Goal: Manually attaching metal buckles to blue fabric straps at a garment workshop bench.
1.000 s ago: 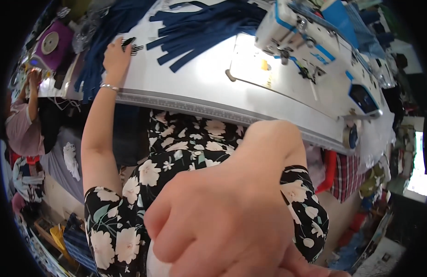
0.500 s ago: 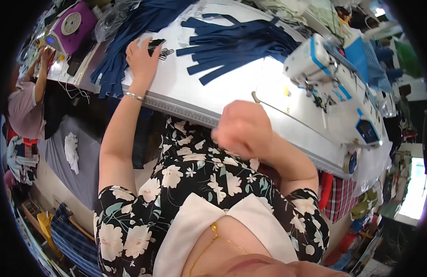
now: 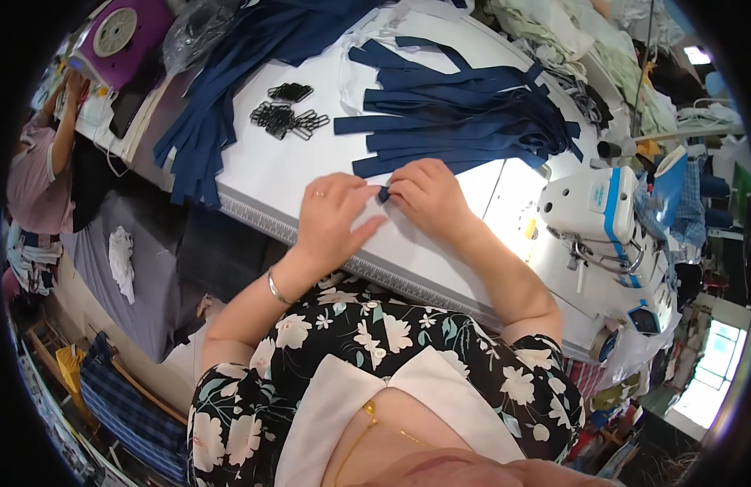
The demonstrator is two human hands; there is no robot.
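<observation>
Presently, I see the right hand [image 3: 428, 199] clamped on a small navy piece [image 3: 384, 194] — just at the near side of the navy strips [image 3: 448, 105]. The left hand [image 3: 331, 217] is beside it, thumb spread — whether it also grips, I cannot tell. Left of the strips lie black clips [image 3: 280, 121].
</observation>
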